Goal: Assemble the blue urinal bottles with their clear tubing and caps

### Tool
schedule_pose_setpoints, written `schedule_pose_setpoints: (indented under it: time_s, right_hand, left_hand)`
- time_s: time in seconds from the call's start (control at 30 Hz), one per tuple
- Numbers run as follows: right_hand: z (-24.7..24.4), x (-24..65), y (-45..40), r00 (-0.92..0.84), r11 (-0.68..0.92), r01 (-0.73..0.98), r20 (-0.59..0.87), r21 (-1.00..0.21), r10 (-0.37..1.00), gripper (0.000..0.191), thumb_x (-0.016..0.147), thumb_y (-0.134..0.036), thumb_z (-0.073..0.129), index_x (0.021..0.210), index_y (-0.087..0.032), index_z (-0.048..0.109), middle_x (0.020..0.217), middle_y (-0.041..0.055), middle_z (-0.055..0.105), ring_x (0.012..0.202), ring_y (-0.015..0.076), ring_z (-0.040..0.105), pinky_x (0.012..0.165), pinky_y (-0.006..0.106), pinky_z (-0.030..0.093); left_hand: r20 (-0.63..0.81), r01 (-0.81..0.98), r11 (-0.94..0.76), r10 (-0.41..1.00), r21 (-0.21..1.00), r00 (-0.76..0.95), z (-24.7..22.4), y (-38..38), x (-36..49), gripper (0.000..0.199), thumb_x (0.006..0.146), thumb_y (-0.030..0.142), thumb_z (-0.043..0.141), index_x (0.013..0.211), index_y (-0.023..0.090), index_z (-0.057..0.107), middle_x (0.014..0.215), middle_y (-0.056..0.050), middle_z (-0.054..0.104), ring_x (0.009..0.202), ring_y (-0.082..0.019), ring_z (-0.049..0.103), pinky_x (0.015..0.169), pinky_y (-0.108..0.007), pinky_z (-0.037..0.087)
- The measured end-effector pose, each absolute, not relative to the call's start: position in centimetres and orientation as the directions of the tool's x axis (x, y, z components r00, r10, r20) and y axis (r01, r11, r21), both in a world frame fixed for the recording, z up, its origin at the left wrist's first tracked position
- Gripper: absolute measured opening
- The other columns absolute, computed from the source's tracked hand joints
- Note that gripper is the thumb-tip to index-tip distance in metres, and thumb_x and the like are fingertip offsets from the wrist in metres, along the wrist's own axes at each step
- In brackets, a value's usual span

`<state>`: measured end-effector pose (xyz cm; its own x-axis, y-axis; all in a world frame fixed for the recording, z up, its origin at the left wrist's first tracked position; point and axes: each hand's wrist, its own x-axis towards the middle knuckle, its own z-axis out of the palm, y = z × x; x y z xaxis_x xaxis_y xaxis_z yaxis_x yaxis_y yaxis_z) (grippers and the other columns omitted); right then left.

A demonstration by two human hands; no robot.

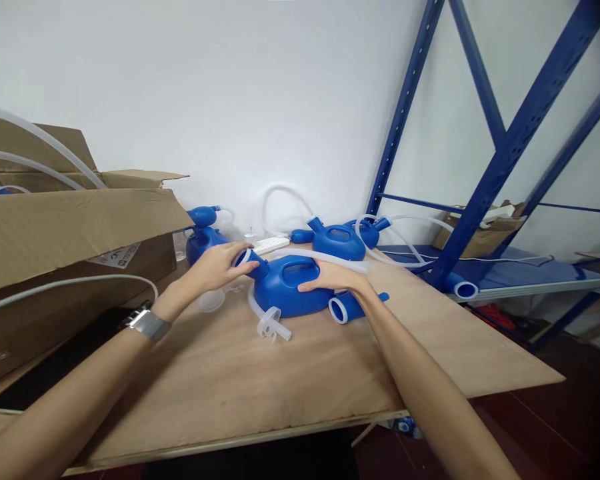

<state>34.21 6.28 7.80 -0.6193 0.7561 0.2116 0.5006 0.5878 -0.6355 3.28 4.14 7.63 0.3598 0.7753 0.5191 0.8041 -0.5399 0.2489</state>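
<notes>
A blue plastic bottle with a handle stands on the wooden table, its neck slanting up to the left. My left hand is closed round the open neck. My right hand grips the bottle's right side by the handle, thumb in front. Just before the bottle lies a clear plastic cap with a spout, and a translucent tube runs behind it. A clear round lid lies below my left hand. Partly behind my right wrist is a blue cylindrical part with a white rim.
Cardboard boxes with tubes stand on the left, beside a dark flat device. More blue bottles and a white power strip are near the wall. A blue metal rack rises on the right.
</notes>
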Motion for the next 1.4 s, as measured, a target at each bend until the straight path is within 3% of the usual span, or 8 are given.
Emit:
schedule_pose_setpoints:
  time_s: [0.07,0.4,0.57,0.87,1.07,1.2,1.3,1.4]
  right_hand:
    - [7.6,34.1,6.4,-0.590,0.574,0.519,0.220,-0.633,0.777,0.085,0.073,-0.050,0.088,0.150,-0.036,0.054,0.149,0.0021,0.062,0.135,0.0336,0.060,0.117,0.053,0.048]
    - [7.7,33.7,6.8,-0.652,0.630,0.398,0.278,-0.667,0.706,0.073,0.073,-0.043,0.088,0.141,-0.035,0.062,0.152,-0.0005,0.060,0.141,0.0293,0.055,0.123,0.050,0.041]
    - [7.4,33.5,6.9,-0.629,0.600,0.423,0.257,-0.679,0.734,0.079,0.073,-0.044,0.088,0.145,-0.033,0.059,0.147,0.0025,0.065,0.136,0.0302,0.060,0.120,0.049,0.045]
    - [6.7,33.4,7.5,-0.617,0.605,0.389,0.291,-0.695,0.731,0.081,0.073,-0.048,0.089,0.148,-0.037,0.057,0.145,0.0010,0.065,0.137,0.0335,0.059,0.121,0.051,0.042]
    - [6.7,33.0,6.8,-0.595,0.640,0.397,0.347,-0.658,0.725,0.067,0.078,-0.052,0.085,0.140,-0.038,0.064,0.147,0.0002,0.064,0.140,0.0347,0.055,0.123,0.051,0.038]
    - [6.7,33.8,6.3,-0.605,0.645,0.386,0.346,-0.659,0.717,0.086,0.077,-0.056,0.085,0.154,-0.037,0.049,0.163,0.0011,0.046,0.151,0.0354,0.041,0.129,0.054,0.027]
    - [6.2,35.1,6.6,-0.691,0.537,0.225,0.255,-0.813,0.676,0.090,0.082,-0.068,0.075,0.158,-0.031,0.043,0.168,0.0037,0.038,0.156,0.0322,0.032,0.131,0.051,0.021]
    - [5.7,36.0,7.5,-0.631,0.251,0.123,0.120,-0.960,0.766,0.078,0.093,-0.078,0.049,0.151,-0.026,0.054,0.168,0.0047,0.038,0.158,0.0271,0.029,0.133,0.045,0.017]
  left_hand:
    - [0.557,0.782,-0.541,0.770,0.310,0.311,6.4,3.9,4.3,0.056,0.098,0.058,0.043,0.131,0.016,0.061,0.126,-0.015,0.070,0.112,-0.034,0.066,0.099,-0.047,0.050]
    - [0.643,0.497,-0.613,0.754,0.614,0.136,4.1,3.8,7.1,0.047,0.092,0.048,0.059,0.129,0.019,0.058,0.135,-0.015,0.067,0.127,-0.030,0.064,0.109,-0.044,0.046]
    - [0.625,0.504,-0.598,0.768,0.623,0.138,4.1,4.1,7.0,0.039,0.095,0.046,0.052,0.125,0.021,0.058,0.132,-0.012,0.068,0.122,-0.027,0.066,0.103,-0.039,0.051]
    - [0.620,0.675,-0.533,0.772,0.510,0.141,5.0,4.2,6.8,0.017,0.091,0.036,0.050,0.096,0.023,0.060,0.095,-0.006,0.069,0.092,-0.027,0.064,0.093,-0.044,0.050]
    - [0.613,0.671,-0.528,0.778,0.520,0.137,4.5,5.0,6.0,0.032,0.096,0.042,0.048,0.116,0.023,0.064,0.122,-0.008,0.071,0.116,-0.027,0.065,0.106,-0.040,0.048]
    - [0.584,0.688,-0.438,0.811,0.579,0.025,3.9,5.6,4.4,0.058,0.094,0.060,0.053,0.137,0.021,0.059,0.143,-0.014,0.062,0.134,-0.034,0.057,0.117,-0.048,0.039]
    - [0.531,0.684,-0.354,0.845,0.638,-0.057,3.3,5.5,3.3,0.075,0.099,0.064,0.039,0.154,0.013,0.042,0.159,-0.023,0.047,0.148,-0.038,0.043,0.122,-0.054,0.032]
    - [0.461,0.665,-0.343,0.888,0.664,-0.003,3.0,4.8,2.6,0.088,0.099,0.068,0.037,0.166,0.016,0.012,0.170,-0.022,0.029,0.157,-0.034,0.030,0.127,-0.052,0.024]
